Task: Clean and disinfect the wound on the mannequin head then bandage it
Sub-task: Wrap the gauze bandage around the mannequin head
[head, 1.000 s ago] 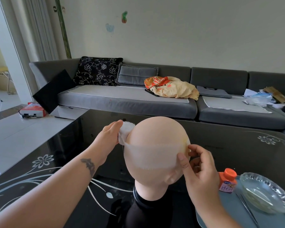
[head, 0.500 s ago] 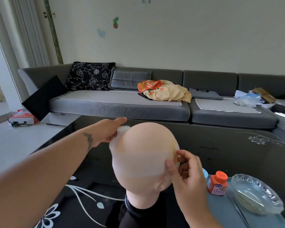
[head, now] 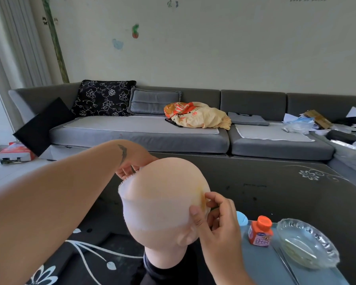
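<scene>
Mannequin head [head: 164, 194] at lower centre of frame, back toward the camera, gauze bandage [head: 156, 214] wrapped in a band round it. Left hand [head: 130, 167], centre frame, is behind the head's far left side; cannot tell its grip. Right hand [head: 212, 219] pinches the bandage at the head's right side, thumb pressed flat. Orange-capped bottle [head: 260, 231] and glass dish [head: 308, 243] lower right on tabletop [head: 275, 192].

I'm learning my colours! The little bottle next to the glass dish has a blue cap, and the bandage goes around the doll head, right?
Almost. The head view shows the little bottle has an orange cap, not blue. It does stand next to the glass dish, and the bandage does go around the doll head.
</scene>
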Demonstrator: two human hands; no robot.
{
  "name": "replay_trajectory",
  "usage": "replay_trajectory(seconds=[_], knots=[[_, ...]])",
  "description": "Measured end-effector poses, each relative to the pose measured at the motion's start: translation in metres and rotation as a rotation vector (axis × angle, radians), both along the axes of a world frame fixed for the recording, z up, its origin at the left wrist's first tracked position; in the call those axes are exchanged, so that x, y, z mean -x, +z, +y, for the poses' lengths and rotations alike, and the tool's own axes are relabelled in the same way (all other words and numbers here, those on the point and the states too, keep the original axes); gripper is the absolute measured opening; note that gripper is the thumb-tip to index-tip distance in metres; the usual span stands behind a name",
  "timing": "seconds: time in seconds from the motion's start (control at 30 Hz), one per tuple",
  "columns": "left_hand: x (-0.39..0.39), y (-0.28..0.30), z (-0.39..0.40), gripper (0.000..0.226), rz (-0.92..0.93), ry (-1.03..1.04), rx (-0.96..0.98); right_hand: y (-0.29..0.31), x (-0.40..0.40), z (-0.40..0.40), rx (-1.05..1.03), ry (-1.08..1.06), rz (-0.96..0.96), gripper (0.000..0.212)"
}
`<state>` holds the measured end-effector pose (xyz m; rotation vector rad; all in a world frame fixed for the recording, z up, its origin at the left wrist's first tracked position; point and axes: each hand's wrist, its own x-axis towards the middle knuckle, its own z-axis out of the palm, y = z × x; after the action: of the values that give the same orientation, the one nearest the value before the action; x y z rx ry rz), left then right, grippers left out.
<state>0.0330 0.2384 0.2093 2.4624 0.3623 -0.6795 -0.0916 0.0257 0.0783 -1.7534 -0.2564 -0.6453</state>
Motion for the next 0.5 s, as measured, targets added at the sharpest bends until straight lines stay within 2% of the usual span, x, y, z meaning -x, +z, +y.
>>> replay_trajectory(seconds=[0.1,0.23,0.5], knots=[[-0.009,0.0,-0.007,0.02,0.002,-0.02,-0.078,0.0,0.001,0.0,-0.005,0.009,0.009,0.04],[-0.017,0.001,-0.015,0.019,-0.016,-0.051,-0.11,0.0,0.001,0.001,-0.007,0.008,0.008,0.039],[-0.023,0.006,-0.043,0.012,-0.15,-0.094,-0.035,0.0,0.001,-0.001,0.021,-0.006,0.016,0.043]])
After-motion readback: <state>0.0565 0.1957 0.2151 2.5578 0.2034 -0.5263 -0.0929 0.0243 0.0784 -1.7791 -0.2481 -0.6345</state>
